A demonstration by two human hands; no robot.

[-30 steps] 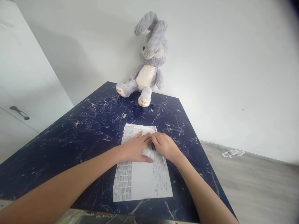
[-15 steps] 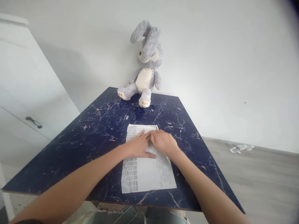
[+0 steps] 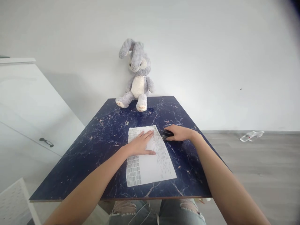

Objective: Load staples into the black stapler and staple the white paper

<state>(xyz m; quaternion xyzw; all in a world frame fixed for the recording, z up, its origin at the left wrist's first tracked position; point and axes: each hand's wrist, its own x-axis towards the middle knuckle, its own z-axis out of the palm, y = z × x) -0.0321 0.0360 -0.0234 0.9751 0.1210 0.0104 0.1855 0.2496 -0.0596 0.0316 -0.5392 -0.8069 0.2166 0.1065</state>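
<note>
A sheet of paper (image 3: 150, 170) lies on the dark blue marbled table (image 3: 93, 168), with print-like patterns along its left and right sides and a blank strip between. My left hand (image 3: 142, 144) rests flat on its upper half, fingers spread and thumb apart. Just right of the paper's upper right edge, my right hand (image 3: 179, 132) is closed around a small black object (image 3: 168, 133), low over the tabletop. Much of that object is hidden by the fingers, so its kind is unclear.
A grey plush rabbit (image 3: 138, 75) sits at the table's far edge against the wall. A small pale piece (image 3: 127, 123) lies beyond the paper. On the left stands a white cabinet (image 3: 28, 109); a clear plastic item (image 3: 252, 136) lies on the floor at right.
My right hand has left the paper and moved right, where it now grips the black object. My left hand stays on the sheet. The view has shifted, too.
</note>
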